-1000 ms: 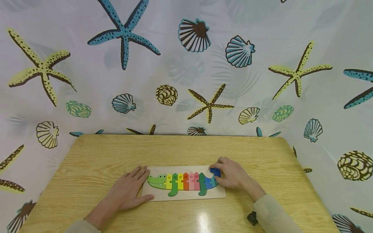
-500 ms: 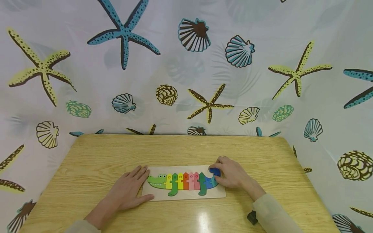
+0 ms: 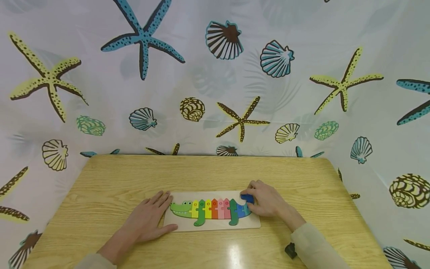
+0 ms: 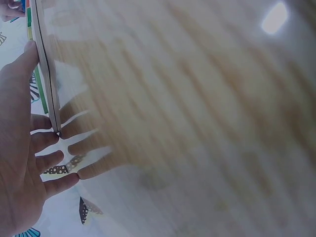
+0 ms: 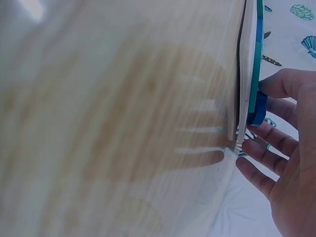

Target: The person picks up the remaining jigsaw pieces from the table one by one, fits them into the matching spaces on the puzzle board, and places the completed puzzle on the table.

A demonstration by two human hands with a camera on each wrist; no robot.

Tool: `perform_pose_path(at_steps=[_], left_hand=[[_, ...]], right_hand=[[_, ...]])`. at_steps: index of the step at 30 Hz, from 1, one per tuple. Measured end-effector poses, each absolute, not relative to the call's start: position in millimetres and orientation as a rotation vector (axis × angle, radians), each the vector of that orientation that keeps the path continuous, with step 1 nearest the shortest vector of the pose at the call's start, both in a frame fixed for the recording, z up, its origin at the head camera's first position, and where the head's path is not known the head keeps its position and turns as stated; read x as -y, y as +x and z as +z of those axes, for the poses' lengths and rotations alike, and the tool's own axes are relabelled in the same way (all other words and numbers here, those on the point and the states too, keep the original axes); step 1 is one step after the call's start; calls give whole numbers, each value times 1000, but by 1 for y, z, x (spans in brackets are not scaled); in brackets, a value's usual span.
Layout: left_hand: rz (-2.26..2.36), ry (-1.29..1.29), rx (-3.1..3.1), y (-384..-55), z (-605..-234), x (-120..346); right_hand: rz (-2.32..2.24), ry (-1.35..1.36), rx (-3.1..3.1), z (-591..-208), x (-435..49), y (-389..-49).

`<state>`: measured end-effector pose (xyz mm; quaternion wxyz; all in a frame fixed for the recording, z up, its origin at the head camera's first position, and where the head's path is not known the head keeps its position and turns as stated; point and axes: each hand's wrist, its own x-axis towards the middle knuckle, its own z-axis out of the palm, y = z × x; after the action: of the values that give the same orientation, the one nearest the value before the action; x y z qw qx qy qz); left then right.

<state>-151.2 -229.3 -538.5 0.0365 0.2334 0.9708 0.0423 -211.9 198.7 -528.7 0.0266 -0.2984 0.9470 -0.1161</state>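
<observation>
A crocodile puzzle point(image 3: 208, 211) with several numbered, coloured pieces fills a pale wooden board point(image 3: 215, 226) in the head view. My left hand point(image 3: 146, 220) lies with straight, spread fingers at the board's left end, the thumb along its near edge. At the other end, my right hand point(image 3: 268, 201) pinches the dark blue tail piece point(image 3: 247, 197) between thumb and fingers. The right wrist view shows this tail piece point(image 5: 258, 109) raised and slightly tilted above the neighbouring teal piece point(image 5: 254, 86); whether it is seated is hidden by the fingers.
The board lies on a wood-grain table point(image 3: 201, 172). A small black object point(image 3: 290, 250) sits beside the right sleeve point(image 3: 315, 246). Behind and at both sides hangs a white curtain point(image 3: 161, 89) printed with starfish and shells.
The blue tail piece has shifted very slightly to the left in my right fingers. My left hand and the board look unmoved.
</observation>
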Motion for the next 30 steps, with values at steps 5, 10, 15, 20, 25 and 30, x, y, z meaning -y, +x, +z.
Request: perform_pose_path(at_steps=[5, 10, 15, 20, 25, 30], left_hand=[[125, 718, -2977, -152, -539, 230], [128, 717, -2971, -152, -538, 230], [133, 718, -2973, -152, -538, 230], [138, 721, -2976, -152, -538, 230], [135, 723, -2976, -152, -538, 230], [132, 723, -2980, -152, -539, 231]], right_hand=[[-363, -925, -2921, -528, -199, -211], [-374, -921, -2916, -527, -199, -211], [-373, -930, -2923, -527, -199, -210], [-371, -940, -2926, -526, -198, -210], [-366, -956, -2928, -527, -198, -212], [-363, -967, -2935, -530, -198, -212]])
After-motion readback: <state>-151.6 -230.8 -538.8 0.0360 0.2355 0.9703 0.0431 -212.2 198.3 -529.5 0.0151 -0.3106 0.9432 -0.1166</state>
